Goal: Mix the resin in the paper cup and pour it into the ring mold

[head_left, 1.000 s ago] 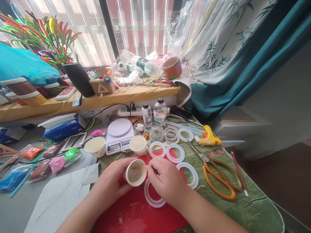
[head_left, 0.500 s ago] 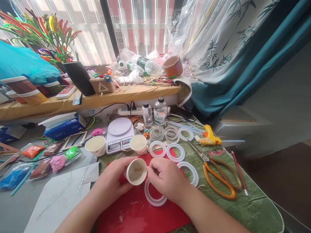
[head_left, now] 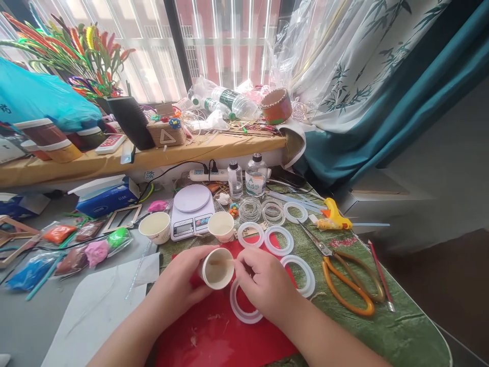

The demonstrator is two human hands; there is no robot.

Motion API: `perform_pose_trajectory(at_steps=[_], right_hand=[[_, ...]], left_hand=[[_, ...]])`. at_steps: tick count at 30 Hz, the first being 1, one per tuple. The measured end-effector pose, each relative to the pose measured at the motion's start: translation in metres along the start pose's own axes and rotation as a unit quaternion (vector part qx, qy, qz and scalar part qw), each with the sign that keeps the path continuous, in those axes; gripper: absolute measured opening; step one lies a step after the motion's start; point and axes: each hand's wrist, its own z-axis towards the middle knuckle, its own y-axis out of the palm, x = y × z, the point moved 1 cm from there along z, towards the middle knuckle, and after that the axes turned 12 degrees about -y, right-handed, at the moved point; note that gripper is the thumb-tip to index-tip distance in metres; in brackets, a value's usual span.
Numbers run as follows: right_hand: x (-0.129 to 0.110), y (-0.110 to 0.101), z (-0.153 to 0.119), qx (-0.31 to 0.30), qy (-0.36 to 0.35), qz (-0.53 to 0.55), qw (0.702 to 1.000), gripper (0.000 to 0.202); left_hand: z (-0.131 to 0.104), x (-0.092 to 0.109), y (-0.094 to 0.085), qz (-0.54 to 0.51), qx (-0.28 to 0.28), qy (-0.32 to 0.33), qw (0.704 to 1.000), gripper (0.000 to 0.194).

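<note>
My left hand (head_left: 191, 278) is wrapped round a paper cup (head_left: 218, 269), tilted so its inside faces me. A thin stick (head_left: 228, 261) runs from the cup's inside over its right rim into the pinched fingers of my right hand (head_left: 260, 278). Below both hands lies a red sheet (head_left: 214, 331). A white ring mold (head_left: 246, 315) rests partly under my right hand, with more ring molds (head_left: 278, 240) beyond it. Two other paper cups (head_left: 155, 228) (head_left: 221, 227) stand past my left hand, near a white scale (head_left: 192, 214).
Two clear bottles (head_left: 255, 176) stand behind coiled bangles (head_left: 250, 210). On the right lie orange-handled scissors (head_left: 347, 285), a yellow glue gun (head_left: 334, 215) and a pencil (head_left: 381, 275). Clay packets (head_left: 72, 260) and a blue tissue box (head_left: 109, 199) are at the left.
The whole view has shifted slightly, so things appear a little farther right. The stick has changed its angle inside the cup, and both hands keep their grip.
</note>
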Motion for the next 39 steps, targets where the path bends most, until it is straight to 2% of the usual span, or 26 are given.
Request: perform_pose_trajectory(at_steps=[5,9,13,18,21,24,33,39], right_hand=[[-0.0005,-0.0023,0.0014,-0.001,0.027,0.003,1.000,0.031],[-0.0018,-0.0023,0.0014,-0.045,0.036,0.038,0.998,0.030],[-0.0006,-0.0016,0.0017,-0.007,0.020,-0.003,1.000,0.033],[0.0005,-0.0023,0.0019,-0.004,0.019,-0.010,1.000,0.032],[-0.0002,-0.0026,0.0021,-0.032,0.029,0.013,0.999,0.033],[-0.0016,-0.0032,0.0022,-0.014,0.012,0.003,1.000,0.031],[-0.0013,-0.0064,0.0009,-0.013,-0.006,-0.012,1.000,0.034],[-0.0024,-0.0079,0.0027,-0.010,0.010,-0.013,1.000,0.034]], left_hand=[[0.0006,0.0000,0.0004,0.002,-0.002,-0.003,1.000,0.052],[0.0011,0.0000,0.0007,0.000,0.004,0.000,1.000,0.052],[0.0009,0.0001,0.0007,0.002,-0.001,0.001,1.000,0.051],[0.0007,0.0005,0.0002,0.004,-0.003,-0.005,1.000,0.050],[0.0012,0.0008,0.0000,0.002,-0.010,-0.014,1.000,0.047],[0.0014,0.0010,0.0001,0.002,-0.011,-0.016,1.000,0.047],[0.0010,0.0031,-0.0013,0.005,-0.011,-0.017,1.000,0.048],[0.0012,0.0031,-0.0015,0.008,-0.014,-0.013,1.000,0.051]])
